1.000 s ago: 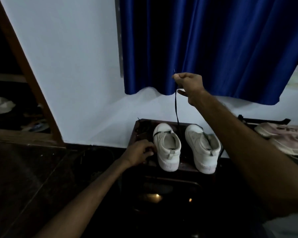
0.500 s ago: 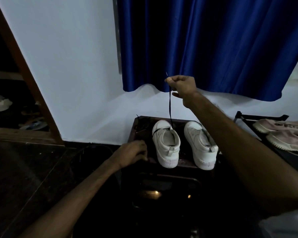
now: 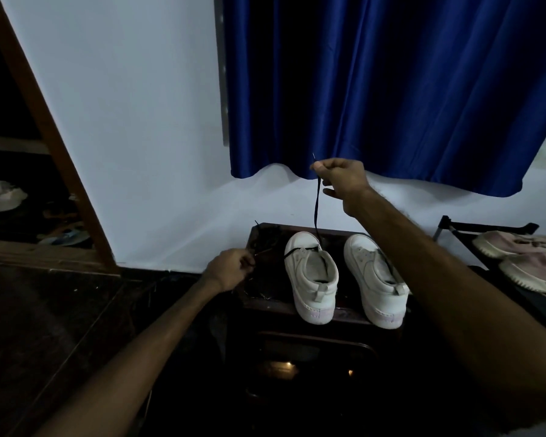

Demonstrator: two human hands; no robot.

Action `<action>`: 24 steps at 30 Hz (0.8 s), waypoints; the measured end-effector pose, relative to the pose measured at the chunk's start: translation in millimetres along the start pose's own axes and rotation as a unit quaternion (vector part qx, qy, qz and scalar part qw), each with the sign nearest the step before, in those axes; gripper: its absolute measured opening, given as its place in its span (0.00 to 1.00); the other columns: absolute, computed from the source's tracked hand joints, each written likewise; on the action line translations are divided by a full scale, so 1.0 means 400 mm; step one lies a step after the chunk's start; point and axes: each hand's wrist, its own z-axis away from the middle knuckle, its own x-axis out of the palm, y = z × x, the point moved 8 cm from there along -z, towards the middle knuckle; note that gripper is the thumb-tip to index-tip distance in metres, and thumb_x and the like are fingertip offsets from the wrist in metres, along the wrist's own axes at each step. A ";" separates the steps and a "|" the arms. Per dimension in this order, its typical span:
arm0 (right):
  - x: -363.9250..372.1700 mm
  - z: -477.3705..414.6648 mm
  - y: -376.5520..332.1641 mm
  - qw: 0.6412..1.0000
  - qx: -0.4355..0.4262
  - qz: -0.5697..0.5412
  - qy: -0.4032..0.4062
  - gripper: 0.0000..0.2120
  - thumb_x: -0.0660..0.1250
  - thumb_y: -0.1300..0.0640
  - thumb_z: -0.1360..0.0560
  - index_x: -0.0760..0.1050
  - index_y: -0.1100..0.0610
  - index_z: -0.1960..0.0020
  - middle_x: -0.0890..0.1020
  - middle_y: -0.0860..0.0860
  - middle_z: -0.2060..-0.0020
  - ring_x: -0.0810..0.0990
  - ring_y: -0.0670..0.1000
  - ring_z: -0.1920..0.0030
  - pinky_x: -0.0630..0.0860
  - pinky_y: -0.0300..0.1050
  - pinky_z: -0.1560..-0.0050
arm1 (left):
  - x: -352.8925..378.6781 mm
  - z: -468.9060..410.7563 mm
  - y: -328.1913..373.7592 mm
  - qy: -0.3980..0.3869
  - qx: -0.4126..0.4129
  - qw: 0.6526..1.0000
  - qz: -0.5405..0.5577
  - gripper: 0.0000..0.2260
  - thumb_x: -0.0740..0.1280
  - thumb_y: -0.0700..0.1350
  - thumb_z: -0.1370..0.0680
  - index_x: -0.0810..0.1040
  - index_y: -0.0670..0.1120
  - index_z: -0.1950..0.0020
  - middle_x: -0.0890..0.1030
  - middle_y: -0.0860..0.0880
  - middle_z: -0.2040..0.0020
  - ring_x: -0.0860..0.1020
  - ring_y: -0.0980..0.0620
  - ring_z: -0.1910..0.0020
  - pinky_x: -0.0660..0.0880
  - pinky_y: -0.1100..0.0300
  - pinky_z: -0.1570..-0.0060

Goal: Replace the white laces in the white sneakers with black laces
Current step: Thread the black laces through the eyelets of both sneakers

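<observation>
Black flat lace (image 3: 316, 209) runs taut from the raised right hand (image 3: 341, 181) down to the toe-end eyelets of the left white leather sneaker (image 3: 312, 279), where a short black bar already crosses the front. The right hand pinches the lace near its tip between thumb and curled fingers, held high, probably to draw the slack through and even up the 2 ends before the next crossing. The left hand (image 3: 229, 268) sits low beside the sneaker at the left edge of the dark wooden surface (image 3: 271, 305), its fingers curled round what looks like the other end of the same lace; this would anchor that end against the upward pull. Both sneakers stand heel towards the person, side by side and just apart, which puts the eyelet rows in easy reach. The right white leather sneaker (image 3: 372, 279) shows no white lace; a dark line along its tongue may be a lace or only shadow.

Dim light hides much. The strand between the left hand and the eyelets is barely traceable against the dark wood, and a tangle of thin dark lines near the surface's far left corner cannot be identified. How many eyelets are threaded is unclear, and the removed white laces are not visible. A pair of pinkish shoes (image 3: 524, 260) on a rack is cut off at the right edge.
</observation>
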 end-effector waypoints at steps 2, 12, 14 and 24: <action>-0.003 -0.003 0.001 1.000 0.000 0.001 -0.004 0.03 0.70 0.57 0.24 0.82 0.55 0.55 0.82 0.46 0.60 0.75 0.46 0.60 0.76 0.40 0.60 | 0.029 0.026 0.018 -0.051 0.061 0.996 -0.045 0.10 0.69 0.39 0.27 0.82 0.54 0.53 0.80 0.54 0.48 0.78 0.52 0.47 0.73 0.58 0.47; -0.017 -0.020 0.021 1.000 0.006 0.014 -0.007 0.05 0.70 0.57 0.24 0.80 0.53 0.59 0.81 0.46 0.60 0.75 0.47 0.59 0.77 0.40 0.58 | -0.039 0.042 0.036 0.105 0.045 0.993 -0.016 0.06 0.64 0.45 0.23 0.80 0.54 0.51 0.79 0.58 0.49 0.77 0.54 0.53 0.68 0.60 0.57; -0.014 -0.018 0.025 1.000 0.004 0.017 -0.012 0.06 0.70 0.57 0.24 0.80 0.52 0.59 0.81 0.47 0.60 0.75 0.47 0.59 0.77 0.40 0.59 | -0.037 0.021 0.043 0.132 0.017 0.990 -0.042 0.06 0.63 0.48 0.21 0.79 0.52 0.49 0.79 0.53 0.48 0.78 0.50 0.50 0.69 0.59 0.55; -0.026 -0.017 0.038 0.999 0.011 0.030 -0.015 0.07 0.69 0.58 0.23 0.80 0.52 0.60 0.80 0.49 0.60 0.75 0.47 0.59 0.77 0.40 0.58 | 0.025 -0.004 -0.047 0.095 -0.080 0.991 -0.053 0.12 0.73 0.53 0.27 0.79 0.45 0.53 0.80 0.44 0.51 0.79 0.42 0.51 0.74 0.53 0.54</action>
